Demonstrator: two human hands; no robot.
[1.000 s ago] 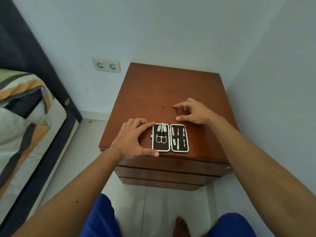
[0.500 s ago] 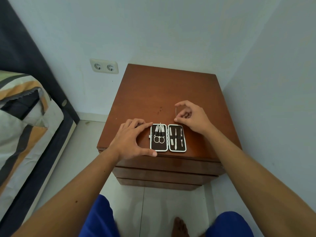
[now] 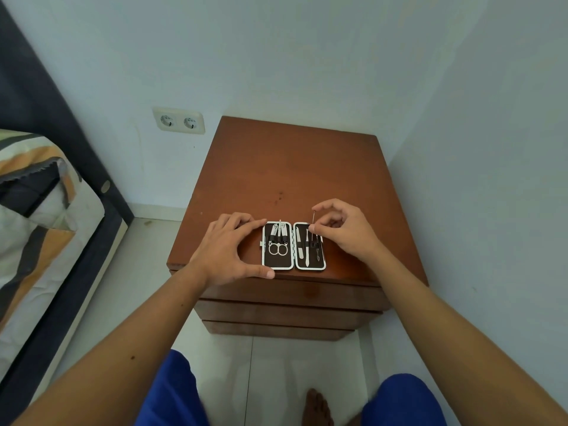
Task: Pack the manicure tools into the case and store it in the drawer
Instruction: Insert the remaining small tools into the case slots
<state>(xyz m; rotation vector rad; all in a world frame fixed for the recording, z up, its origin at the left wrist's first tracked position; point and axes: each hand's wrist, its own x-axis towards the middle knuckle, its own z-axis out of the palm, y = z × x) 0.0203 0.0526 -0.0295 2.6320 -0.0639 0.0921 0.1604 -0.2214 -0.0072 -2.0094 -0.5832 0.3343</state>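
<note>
An open manicure case (image 3: 293,264), dark inside with a white rim, lies flat near the front edge of a brown wooden nightstand (image 3: 289,167). Its left half holds small scissors (image 3: 278,248) and clippers; its right half holds a file and other slim tools. My left hand (image 3: 229,249) braces the case's left side, fingers spread along its top and bottom edges. My right hand (image 3: 345,230) pinches a thin metal tool (image 3: 312,224) upright over the right half's top edge. Closed drawers (image 3: 289,312) show below the top.
A wall with a double socket (image 3: 179,120) stands behind the nightstand, another wall close on the right. A bed with striped bedding (image 3: 33,216) is at the left. My knees in blue shorts and a bare foot (image 3: 316,407) are over the tiled floor.
My right hand has lifted the thin tool off the nightstand top and brought it toward me, down to the right half of the case. My left hand has stayed on the case.
</note>
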